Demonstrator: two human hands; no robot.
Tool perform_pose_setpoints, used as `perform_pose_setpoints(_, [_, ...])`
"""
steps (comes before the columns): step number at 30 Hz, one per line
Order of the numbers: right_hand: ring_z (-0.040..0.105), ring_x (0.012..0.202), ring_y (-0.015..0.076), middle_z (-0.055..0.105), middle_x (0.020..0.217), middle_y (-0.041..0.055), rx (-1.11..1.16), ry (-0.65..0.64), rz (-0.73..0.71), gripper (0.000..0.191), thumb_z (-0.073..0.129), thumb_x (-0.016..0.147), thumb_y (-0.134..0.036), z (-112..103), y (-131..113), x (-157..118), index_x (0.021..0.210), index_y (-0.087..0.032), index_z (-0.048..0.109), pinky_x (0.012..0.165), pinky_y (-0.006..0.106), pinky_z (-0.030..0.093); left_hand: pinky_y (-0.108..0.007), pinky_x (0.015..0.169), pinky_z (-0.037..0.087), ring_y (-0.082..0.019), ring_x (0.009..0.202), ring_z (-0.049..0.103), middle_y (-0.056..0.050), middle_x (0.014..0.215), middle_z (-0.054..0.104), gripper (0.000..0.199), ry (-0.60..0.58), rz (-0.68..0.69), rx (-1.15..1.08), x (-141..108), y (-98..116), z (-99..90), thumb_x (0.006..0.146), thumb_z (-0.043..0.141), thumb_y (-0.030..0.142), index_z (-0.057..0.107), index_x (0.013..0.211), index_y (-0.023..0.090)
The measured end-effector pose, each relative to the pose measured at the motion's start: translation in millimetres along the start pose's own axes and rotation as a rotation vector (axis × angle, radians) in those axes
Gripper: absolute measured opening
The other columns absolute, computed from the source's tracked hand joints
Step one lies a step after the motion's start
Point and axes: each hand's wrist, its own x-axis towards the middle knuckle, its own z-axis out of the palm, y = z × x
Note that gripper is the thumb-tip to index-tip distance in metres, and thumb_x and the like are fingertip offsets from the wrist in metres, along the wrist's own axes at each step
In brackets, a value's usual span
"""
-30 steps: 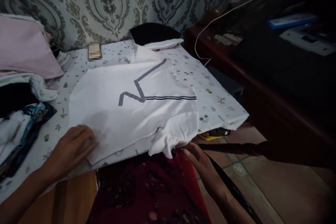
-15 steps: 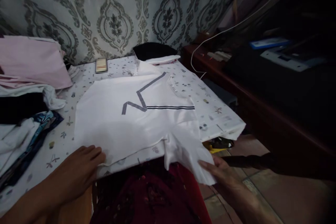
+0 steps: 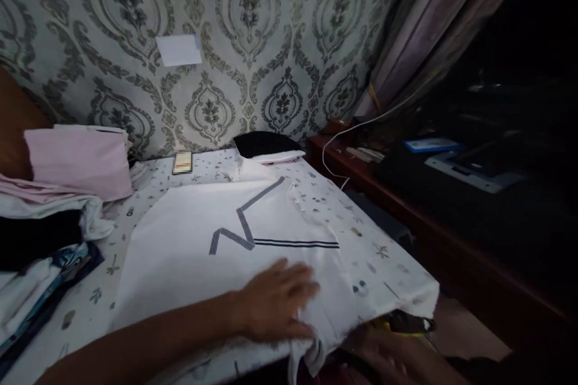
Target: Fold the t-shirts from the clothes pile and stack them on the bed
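A white T-shirt (image 3: 180, 264) with a dark striped zigzag and a double line across its chest lies spread on the patterned tablecloth. My left hand (image 3: 280, 301) is over the shirt's near right part, by the sleeve, with its fingers stretched out and slightly apart. Beyond the table's near edge, low on the right, my right hand (image 3: 379, 346) is dark and smeared by motion. It is close to the sleeve end, but its fingers cannot be made out. Part of the sleeve hangs in bunched folds over the near edge.
Folded pink clothes (image 3: 81, 162) top a pile on the left. A folded black garment (image 3: 268, 145) lies at the back, and a small pixelated rectangular item (image 3: 182, 162) near the wall. A white cable (image 3: 332, 171) runs over the dark red furniture (image 3: 451, 264) on the right.
My left hand has moved right from the shirt's lower left edge to near the sleeve. My right hand, earlier at the sleeve end, is now blurred below the table edge. The view has tilted up.
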Motion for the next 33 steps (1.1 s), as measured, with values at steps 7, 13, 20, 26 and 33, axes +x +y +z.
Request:
perform_pose_setpoints(7, [0.065,0.084,0.0212,0.072,0.089,0.0060,0.129,-0.145,-0.401,0.036,0.057,0.089,-0.053,-0.4,-104.7,136.3,0.095,-0.021,0.072,0.075,0.033,0.052,-0.042,0.125,0.030,-0.020,0.146,0.039,0.005,0.159,0.038,0.067,0.104,-0.093,-0.101,-13.5,-33.4,-25.7,0.096,0.055,0.039,0.024,0.156,0.043])
perform_pose_setpoints(13, [0.066,0.091,0.0196,0.067,0.115,0.0114,-0.317,0.100,-0.517,0.027,0.056,0.090,-0.022,9.9,-129.8,276.2,0.114,-0.016,0.067,0.084,0.034,0.051,-0.052,0.121,0.032,-0.028,0.146,0.039,-0.009,0.158,0.042,0.050,0.234,-0.578,0.131,-67.3,-168.4,-42.1,0.101,0.038,0.044,0.049,0.145,0.023])
perform_pose_setpoints(20, [0.070,0.095,0.0184,0.072,0.108,0.0111,-0.562,0.053,-0.298,0.040,0.057,0.091,-0.017,16.4,-222.7,388.9,0.130,-0.011,0.060,0.085,0.025,0.047,-0.044,0.109,0.044,-0.027,0.123,0.056,-0.014,0.130,0.061,0.044,0.523,-0.784,0.063,-73.9,-250.4,-82.7,0.099,0.034,0.042,0.057,0.126,0.016])
perform_pose_setpoints(26, [0.067,0.107,0.0271,0.071,0.113,0.0169,-0.569,0.058,-0.169,0.041,0.068,0.075,-0.005,50.7,-233.2,429.6,0.116,-0.010,0.066,0.084,0.031,0.050,-0.045,0.096,0.046,-0.031,0.112,0.056,-0.012,0.115,0.062,0.040,0.365,-0.732,0.070,-57.1,-273.0,-91.5,0.093,0.046,0.049,0.062,0.115,0.019])
perform_pose_setpoints(33, [0.070,0.102,0.0243,0.074,0.100,0.0088,-0.317,0.200,-0.156,0.019,0.065,0.080,-0.009,40.9,-231.5,446.1,0.096,-0.017,0.072,0.081,0.027,0.052,-0.044,0.094,0.041,-0.030,0.109,0.056,-0.008,0.108,0.065,0.037,0.248,-0.825,0.054,-52.7,-270.7,-98.9,0.090,0.050,0.050,0.062,0.113,0.023])
